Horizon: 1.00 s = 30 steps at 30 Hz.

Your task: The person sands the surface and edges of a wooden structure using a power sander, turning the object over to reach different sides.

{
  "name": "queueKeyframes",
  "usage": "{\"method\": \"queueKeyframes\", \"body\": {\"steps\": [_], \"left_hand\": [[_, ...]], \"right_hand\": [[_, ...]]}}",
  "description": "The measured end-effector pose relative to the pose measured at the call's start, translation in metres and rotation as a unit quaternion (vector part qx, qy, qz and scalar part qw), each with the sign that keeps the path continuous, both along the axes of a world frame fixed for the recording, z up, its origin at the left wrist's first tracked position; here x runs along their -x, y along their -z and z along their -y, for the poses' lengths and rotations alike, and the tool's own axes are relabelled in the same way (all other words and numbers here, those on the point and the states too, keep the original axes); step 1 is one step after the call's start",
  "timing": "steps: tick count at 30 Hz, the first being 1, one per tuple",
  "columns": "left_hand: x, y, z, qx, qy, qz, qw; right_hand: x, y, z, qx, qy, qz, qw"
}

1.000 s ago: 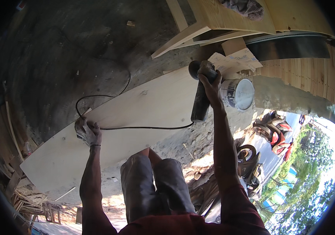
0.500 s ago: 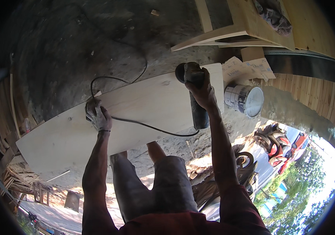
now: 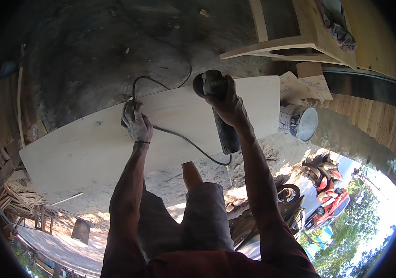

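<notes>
A long pale wooden board [image 3: 86,148] lies across the view in front of me. My right hand [image 3: 230,107] is closed round the head of a dark power sander [image 3: 223,132], which resembles an angle grinder. The sander's round disc [image 3: 199,85] sits at the board's far edge, and its body points back toward me. A black power cord [image 3: 188,141] runs from the sander's rear end to my left hand [image 3: 137,123], whose fingers are curled round it over the middle of the board. Beyond that hand the cord loops onto the dark floor.
Right of the board stands a paint bucket [image 3: 305,125], with torn cardboard [image 3: 307,85] behind it. A wooden frame [image 3: 281,45] juts in at the far right. Wood scraps [image 3: 19,199] are heaped at the left. Parked motorcycles [image 3: 318,173] stand outside at the right.
The sander and my right hand have shifted left along the board, away from its right end. My left hand has moved right along the board with the cord, whose loop moved too.
</notes>
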<state>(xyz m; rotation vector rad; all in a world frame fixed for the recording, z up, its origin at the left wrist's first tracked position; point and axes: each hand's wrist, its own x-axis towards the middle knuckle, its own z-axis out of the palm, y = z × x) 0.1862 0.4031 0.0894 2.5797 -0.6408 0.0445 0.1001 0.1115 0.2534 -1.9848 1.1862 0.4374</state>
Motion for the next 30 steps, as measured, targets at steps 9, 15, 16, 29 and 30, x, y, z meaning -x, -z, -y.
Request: {"method": "queueKeyframes", "body": {"steps": [9,15,16,29,30], "left_hand": [[-0.088,-0.032,-0.051,0.164,-0.009,-0.115,0.980],[-0.167,-0.055,-0.170,0.160,-0.020,-0.106,0.981],[-0.176,-0.052,-0.196,0.158,0.000,-0.082,0.984],[-0.226,-0.064,-0.457,0.043,-0.094,-0.071,0.992],[-0.229,-0.066,-0.469,0.045,-0.096,-0.066,0.992]], "right_hand": [[-0.045,0.002,-0.097,0.003,-0.004,0.043,0.999],[-0.091,0.006,-0.178,0.022,0.001,0.073,0.997],[-0.101,0.004,-0.191,0.012,0.004,0.082,0.997],[-0.188,0.006,-0.347,-0.018,-0.042,0.065,0.997],[-0.195,0.004,-0.356,-0.024,-0.041,0.066,0.997]]}}
